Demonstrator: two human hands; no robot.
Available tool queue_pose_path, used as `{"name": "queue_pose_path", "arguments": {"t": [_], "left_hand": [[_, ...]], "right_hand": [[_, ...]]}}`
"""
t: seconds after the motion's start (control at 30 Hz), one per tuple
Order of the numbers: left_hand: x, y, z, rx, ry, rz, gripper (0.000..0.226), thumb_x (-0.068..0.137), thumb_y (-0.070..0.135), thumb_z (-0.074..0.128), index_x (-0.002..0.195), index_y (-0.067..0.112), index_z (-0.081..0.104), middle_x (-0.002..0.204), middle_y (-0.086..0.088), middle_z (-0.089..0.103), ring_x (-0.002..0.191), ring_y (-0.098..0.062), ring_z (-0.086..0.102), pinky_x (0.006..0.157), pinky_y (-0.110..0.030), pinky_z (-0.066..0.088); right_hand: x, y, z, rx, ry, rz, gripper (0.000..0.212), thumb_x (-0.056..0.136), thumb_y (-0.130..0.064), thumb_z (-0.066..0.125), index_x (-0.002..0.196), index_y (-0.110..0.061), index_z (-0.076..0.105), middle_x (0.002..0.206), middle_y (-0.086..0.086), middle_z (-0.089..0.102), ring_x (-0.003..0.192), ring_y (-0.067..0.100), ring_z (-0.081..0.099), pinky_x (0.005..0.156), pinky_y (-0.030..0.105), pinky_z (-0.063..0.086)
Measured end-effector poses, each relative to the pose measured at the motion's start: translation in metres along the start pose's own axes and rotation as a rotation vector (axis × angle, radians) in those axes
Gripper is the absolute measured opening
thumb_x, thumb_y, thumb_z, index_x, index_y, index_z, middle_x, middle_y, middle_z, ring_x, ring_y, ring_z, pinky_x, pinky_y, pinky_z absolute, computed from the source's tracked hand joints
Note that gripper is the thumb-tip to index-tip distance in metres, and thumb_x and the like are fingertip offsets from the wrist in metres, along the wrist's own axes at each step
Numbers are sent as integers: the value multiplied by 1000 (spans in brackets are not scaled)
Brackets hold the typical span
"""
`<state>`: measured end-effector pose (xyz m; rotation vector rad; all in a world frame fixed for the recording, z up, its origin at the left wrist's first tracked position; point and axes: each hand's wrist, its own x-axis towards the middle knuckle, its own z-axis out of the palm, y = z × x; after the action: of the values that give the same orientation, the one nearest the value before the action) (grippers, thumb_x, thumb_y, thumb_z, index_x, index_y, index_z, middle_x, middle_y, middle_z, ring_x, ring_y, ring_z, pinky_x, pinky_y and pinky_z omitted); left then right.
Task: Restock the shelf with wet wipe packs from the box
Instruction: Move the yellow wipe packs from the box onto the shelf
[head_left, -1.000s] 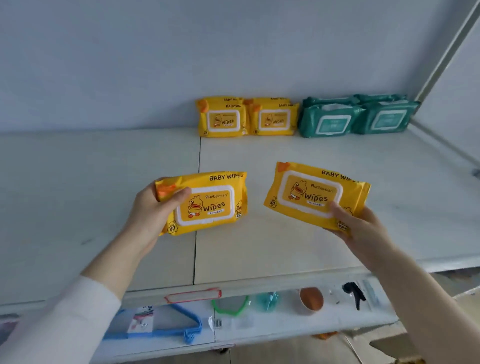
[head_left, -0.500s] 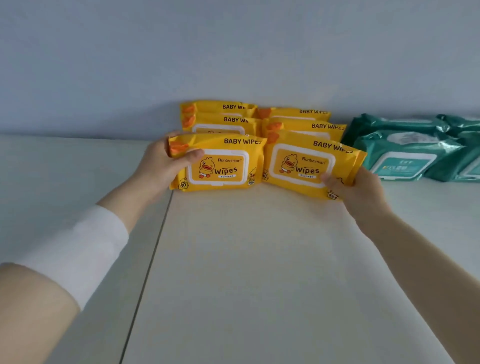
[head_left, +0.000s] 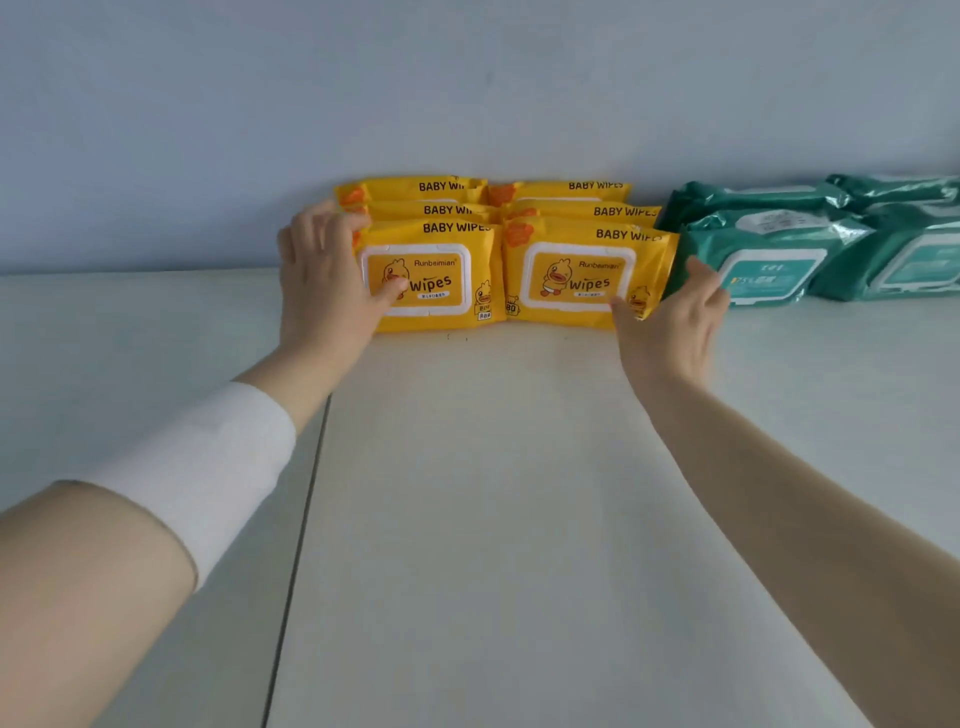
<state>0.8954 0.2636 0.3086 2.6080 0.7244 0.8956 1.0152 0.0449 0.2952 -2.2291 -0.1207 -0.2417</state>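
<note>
Baby wipes packs (head_left: 434, 275) left of sealed packs (head_left: 763, 260)

lit softly and evenly, without harsh shadows; faint glare on green packs (head_left: 769, 244); slightly soft overall, with wide-angle stretching toward the edges.

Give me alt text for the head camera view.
Two hands set yellow baby wipes packs upright on a white shelf: left hand on the left front pack, right hand at the right front pack. Green packs stand beside them.
</note>
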Motion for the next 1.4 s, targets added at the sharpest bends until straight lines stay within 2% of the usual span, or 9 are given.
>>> {"name": "queue_pose_path", "arguments": {"t": [0.13,0.23,0.33,0.6,0.77,0.9,1.0,1.13,1.4], "left_hand": [[-38,39,-10,242,-273,238,56,86,30,62,134,9,43,152,-15,24,137,-35,25,110,-45,24],[-71,81,-20,434,-517,380,59,91,40,51,140,10,36,150,-12,29,138,-32,24,115,-46,20],[-109,134,-36,467,-637,461,56,94,39,47,141,11,34,147,-11,34,138,-30,26,115,-47,17],[-223,326,-52,367,-641,839,49,94,36,45,136,11,39,143,-11,41,132,-30,36,107,-40,27],[-335,448,-16,249,-673,1079,49,94,37,46,136,13,40,140,-10,45,129,-29,40,104,-41,31],[-430,505,32,215,-768,1267,50,93,41,47,134,13,42,138,-7,47,129,-27,41,107,-41,32],[-484,521,72,241,-880,1354,51,93,41,46,135,13,42,138,-6,48,130,-26,41,106,-40,32],[-527,523,132,300,-1074,1349,52,93,40,48,136,13,41,138,-7,48,129,-26,42,106,-39,33],[-587,475,271,432,-1575,1026,56,93,40,50,141,14,36,141,-8,45,130,-27,43,103,-38,36]], "right_hand": [[-41,9,-39,-449,-174,-184,69,92,-34,54,147,-12,19,155,16,13,143,32,14,116,42,19],[-74,25,-84,-745,-292,-250,65,95,-39,45,148,-13,18,157,15,9,146,33,2,118,46,11],[-104,44,-137,-950,-362,-238,65,96,-43,40,149,-15,16,157,13,11,146,33,-1,117,50,7],[-166,140,-322,-1018,-319,-15,62,95,-45,39,147,-14,23,153,14,24,145,33,5,116,55,10],[-225,259,-448,-984,-297,209,61,95,-44,42,146,-14,26,151,14,28,144,35,11,115,56,12],[-282,359,-507,-966,-347,461,62,95,-42,43,146,-12,25,152,16,26,145,35,9,116,52,12],[-316,421,-516,-954,-406,579,62,94,-43,44,145,-13,25,151,14,28,144,35,12,116,52,14],[-347,483,-491,-846,-500,677,64,94,-44,42,147,-14,23,153,12,26,144,35,11,117,50,13],[-399,552,-379,-464,-723,915,69,94,-45,43,150,-15,15,157,9,16,146,31,6,118,40,10]]}}
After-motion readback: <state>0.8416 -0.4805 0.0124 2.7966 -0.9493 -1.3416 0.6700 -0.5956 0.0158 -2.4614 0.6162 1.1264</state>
